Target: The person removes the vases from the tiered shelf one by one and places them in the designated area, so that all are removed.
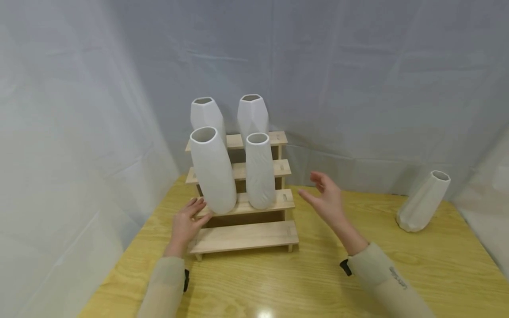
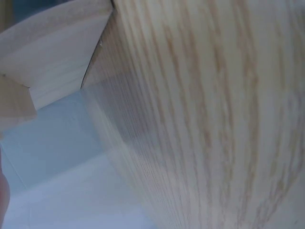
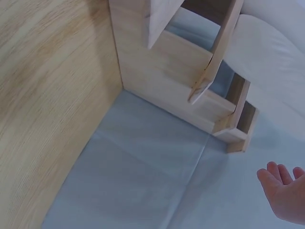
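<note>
A tiered wooden stand (image 1: 244, 237) holds several white vases. On its second step from the bottom are a wide smooth vase (image 1: 214, 176), leaning slightly, and a narrower textured vase (image 1: 260, 176). My left hand (image 1: 186, 225) is at that step's left end, fingertips by the smooth vase's base; whether they touch the vase or only the wood is unclear. Only a sliver of a finger (image 2: 4, 193) shows in the left wrist view. To the right of the stand, my right hand (image 1: 329, 201) hangs in the air with fingers loosely bent, holding nothing.
Two faceted vases (image 1: 207, 115) stand on the top step at the back. Another white vase (image 1: 423, 202) is on the wooden table (image 1: 238, 287) at the far right. Pale cloth (image 1: 358, 88) hangs behind and at both sides.
</note>
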`<action>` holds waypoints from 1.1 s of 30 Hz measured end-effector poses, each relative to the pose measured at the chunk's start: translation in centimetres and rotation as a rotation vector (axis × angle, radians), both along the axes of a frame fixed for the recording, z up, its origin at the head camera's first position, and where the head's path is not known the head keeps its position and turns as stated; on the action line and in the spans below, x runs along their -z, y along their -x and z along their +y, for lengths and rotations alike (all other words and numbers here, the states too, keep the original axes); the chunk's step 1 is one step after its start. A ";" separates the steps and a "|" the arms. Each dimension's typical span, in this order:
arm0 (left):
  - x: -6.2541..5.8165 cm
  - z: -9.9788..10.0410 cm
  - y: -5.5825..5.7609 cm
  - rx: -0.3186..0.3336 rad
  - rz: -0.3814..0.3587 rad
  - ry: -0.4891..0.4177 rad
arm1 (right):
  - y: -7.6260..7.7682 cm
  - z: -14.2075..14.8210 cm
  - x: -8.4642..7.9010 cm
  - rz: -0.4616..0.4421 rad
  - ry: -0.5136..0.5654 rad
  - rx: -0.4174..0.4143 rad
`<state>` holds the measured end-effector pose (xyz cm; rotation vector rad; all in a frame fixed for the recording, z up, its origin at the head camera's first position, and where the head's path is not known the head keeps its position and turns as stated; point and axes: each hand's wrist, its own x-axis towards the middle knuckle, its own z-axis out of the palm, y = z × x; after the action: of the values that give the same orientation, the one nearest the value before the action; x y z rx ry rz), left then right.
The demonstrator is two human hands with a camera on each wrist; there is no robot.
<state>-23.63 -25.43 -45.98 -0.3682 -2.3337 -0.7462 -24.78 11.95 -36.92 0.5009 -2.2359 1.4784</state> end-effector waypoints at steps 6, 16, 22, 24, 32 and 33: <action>0.1 -0.1 0.1 0.005 -0.007 -0.008 | 0.5 -1.5 -0.1 0.014 0.014 -0.017; 0.4 -0.1 0.3 0.011 0.047 0.013 | 1.3 -4.2 -0.4 -0.010 0.020 -0.043; 0.4 0.0 0.3 0.023 0.065 0.007 | 1.8 -5.5 -1.0 -0.053 0.041 -0.066; 0.3 0.0 0.2 0.025 0.060 0.000 | 2.0 -5.9 -1.2 -0.073 0.034 -0.065; 0.3 -0.1 0.2 0.017 0.033 0.000 | 2.6 -7.1 -2.2 -0.078 0.009 -0.082; 0.3 -0.1 0.2 0.015 0.027 -0.001 | 2.7 -7.2 -2.3 -0.078 0.007 -0.085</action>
<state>-23.84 -25.53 -46.23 -0.3934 -2.3077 -0.7452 -27.47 4.74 -34.65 0.5504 -2.2939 1.5732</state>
